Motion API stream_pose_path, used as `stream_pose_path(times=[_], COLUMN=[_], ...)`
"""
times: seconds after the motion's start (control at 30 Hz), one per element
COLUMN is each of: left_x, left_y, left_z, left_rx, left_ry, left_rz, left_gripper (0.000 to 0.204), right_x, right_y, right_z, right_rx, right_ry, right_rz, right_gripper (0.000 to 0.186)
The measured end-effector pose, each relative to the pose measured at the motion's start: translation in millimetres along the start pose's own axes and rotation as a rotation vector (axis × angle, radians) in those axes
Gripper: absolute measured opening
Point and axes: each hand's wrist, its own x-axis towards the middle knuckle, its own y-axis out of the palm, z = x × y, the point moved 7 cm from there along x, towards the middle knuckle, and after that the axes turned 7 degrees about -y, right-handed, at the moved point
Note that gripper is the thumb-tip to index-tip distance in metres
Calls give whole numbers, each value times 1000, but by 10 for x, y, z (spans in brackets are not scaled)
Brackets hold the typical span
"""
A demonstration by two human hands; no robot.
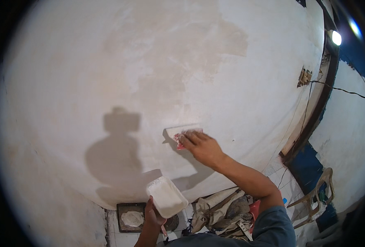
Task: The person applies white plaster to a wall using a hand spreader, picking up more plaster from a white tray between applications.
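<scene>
The scraper (175, 134), with a pale broad edge and a red part smeared with white, lies against the wall (67, 82) under the fingers (189, 140) of the right hand (207, 151). These fingers are bent together over it, pressing its upper side; their thumb is hidden, so how far they close around it cannot be told. The scraper's pale edge sticks out to the left of and above them. Well below and to the left of these fingers, the left hand (152, 216) holds a white tub (167, 198), tilted, with whitish stuff on its inside and rim. The left thumb lies along the tub's near side, while the other fingers are mostly hidden beneath it, so their spread cannot be told. A pink strip (164, 229) shows just to the right of the left hand. Down beside the left fingers, on the floor, sits a dark square tray (121, 210) with a white lump (132, 219) in it. To the right of the left fingers lies a heap of crumpled cloth (213, 212). Above the right fingers, darker beige patches (182, 55) spread across the wall; well to their right and lower stands a chair (330, 183).
</scene>
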Motion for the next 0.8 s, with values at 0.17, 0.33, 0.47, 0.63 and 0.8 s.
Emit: stream_pose_path(times=[0.17, 0.33, 0.47, 0.63, 0.8], left_x=[-8, -19, -12, 44, -1], left_y=[-42, -37, -147, -105, -149], left_z=[-6, 16, -41, 41, -43], left_rx=[4, 19, 54, -2, -22], left_ry=[-2, -5, 41, 12, 35], left_rz=[11, 1, -41, 6, -25], left_gripper=[69, 68, 67, 66, 64], right_x=[274, 52, -633, -797, -832], right_y=[-822, 43, 845, 523, 470], right_z=[-798, -1121, -47, 299, 182], right_rx=[-77, -197, 65, 547, 1726], right_ry=[225, 85, -101, 264, 1284], right_rz=[-444, -214, 18, -16, -496], right_gripper=[38, 47, 47, 34, 6])
